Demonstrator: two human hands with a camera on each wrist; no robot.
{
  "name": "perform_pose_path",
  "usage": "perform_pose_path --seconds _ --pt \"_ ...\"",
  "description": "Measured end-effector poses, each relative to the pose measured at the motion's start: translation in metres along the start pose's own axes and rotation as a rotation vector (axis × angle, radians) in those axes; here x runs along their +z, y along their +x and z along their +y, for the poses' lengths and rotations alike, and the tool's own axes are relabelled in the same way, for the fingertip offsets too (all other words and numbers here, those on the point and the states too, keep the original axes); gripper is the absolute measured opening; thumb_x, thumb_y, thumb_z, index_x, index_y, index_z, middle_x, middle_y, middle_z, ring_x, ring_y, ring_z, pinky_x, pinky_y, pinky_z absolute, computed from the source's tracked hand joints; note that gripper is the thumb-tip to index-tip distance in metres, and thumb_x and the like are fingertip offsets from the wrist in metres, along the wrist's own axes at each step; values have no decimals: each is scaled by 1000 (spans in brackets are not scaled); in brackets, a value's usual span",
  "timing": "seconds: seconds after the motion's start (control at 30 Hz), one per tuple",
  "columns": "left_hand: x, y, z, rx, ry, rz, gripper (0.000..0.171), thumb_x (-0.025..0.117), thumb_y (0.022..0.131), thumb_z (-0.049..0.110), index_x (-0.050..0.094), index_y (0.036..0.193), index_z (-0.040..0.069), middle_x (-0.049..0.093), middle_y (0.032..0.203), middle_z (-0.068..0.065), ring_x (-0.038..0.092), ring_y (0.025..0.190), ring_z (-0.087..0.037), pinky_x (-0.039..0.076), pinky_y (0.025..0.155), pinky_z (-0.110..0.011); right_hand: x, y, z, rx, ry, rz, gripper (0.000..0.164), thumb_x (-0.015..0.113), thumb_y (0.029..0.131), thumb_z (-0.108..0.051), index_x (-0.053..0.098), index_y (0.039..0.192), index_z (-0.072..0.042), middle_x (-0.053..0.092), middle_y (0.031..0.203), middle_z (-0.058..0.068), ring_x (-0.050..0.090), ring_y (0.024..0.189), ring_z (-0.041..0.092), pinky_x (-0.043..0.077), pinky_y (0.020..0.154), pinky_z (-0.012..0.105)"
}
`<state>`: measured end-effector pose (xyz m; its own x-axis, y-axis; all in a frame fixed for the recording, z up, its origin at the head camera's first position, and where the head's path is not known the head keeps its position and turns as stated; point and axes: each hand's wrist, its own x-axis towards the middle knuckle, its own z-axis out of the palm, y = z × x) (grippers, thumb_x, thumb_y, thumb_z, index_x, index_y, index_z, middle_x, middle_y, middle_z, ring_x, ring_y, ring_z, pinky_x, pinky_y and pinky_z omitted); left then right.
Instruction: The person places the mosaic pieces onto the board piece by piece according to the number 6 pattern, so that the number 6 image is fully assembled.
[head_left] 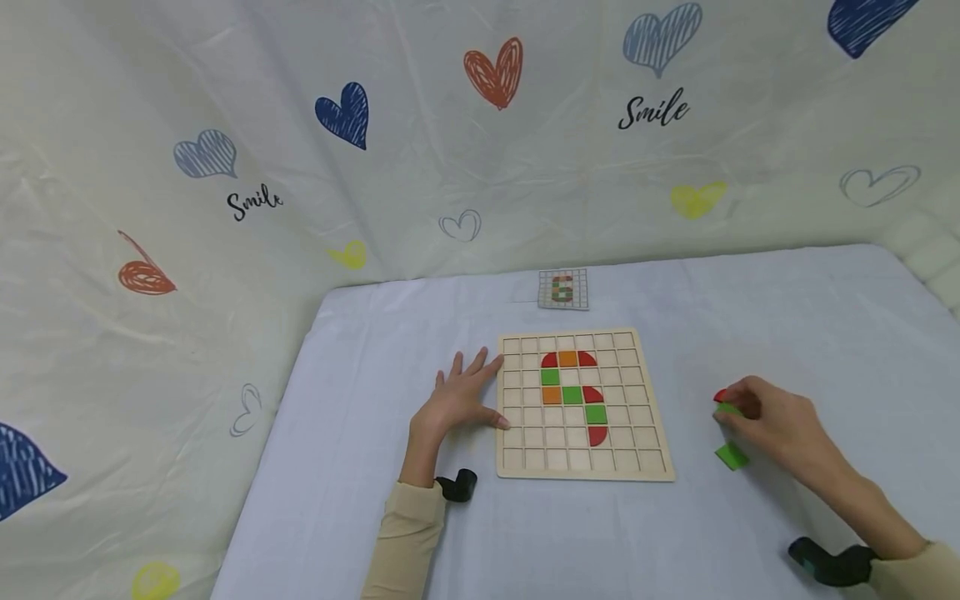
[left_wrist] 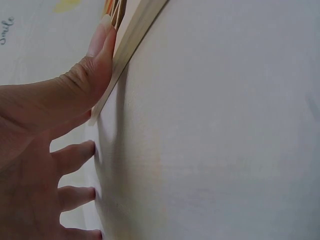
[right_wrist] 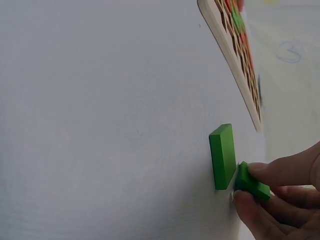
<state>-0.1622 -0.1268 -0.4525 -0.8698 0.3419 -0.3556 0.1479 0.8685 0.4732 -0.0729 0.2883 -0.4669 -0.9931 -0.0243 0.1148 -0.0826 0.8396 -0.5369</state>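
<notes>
My left hand (head_left: 456, 402) lies beside a wooden grid board (head_left: 525, 459), fingers spread. Its thumb rests on the board's left edge, and the index fingertip touches that edge higher up. In the left wrist view the other fingertips press on the cloth. Off to the board's right, my right hand (head_left: 783, 423) pinches a green square tile (right_wrist: 253, 183) between thumb and fingers, low over the table. A second green square tile (head_left: 732, 456) lies just nearer to me. A red tile (head_left: 721, 396) shows at the fingertips, partly hidden. On the board, red, orange and green tiles form a figure.
A small pattern card (head_left: 563, 289) showing a coloured figure on a grid lies behind the board. White cloth (head_left: 337, 467) covers the table, which meets a heart-printed curtain (head_left: 405, 183) at the back. Black wrist devices (head_left: 832, 563) are on both forearms.
</notes>
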Motion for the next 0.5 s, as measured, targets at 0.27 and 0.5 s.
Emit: perform_pose_path --seconds 0.27,0.5 --pt "-1 -2 0 2 3 4 109 91 76 39 30 164 26 13 174 -3 -3 160 -40 4 124 -69 3 3 -10 -31 27 -42 17 81 84 -4 76 100 -3 78 95 15 71 79 27 49 61 17" --pt "-1 -1 0 2 5 -2 109 91 75 39 29 164 27 13 174 -2 -3 160 -40 4 124 -69 8 4 -17 -65 63 -29 22 82 83 -1 77 105 -3 78 102 15 73 82 18 51 64 13"
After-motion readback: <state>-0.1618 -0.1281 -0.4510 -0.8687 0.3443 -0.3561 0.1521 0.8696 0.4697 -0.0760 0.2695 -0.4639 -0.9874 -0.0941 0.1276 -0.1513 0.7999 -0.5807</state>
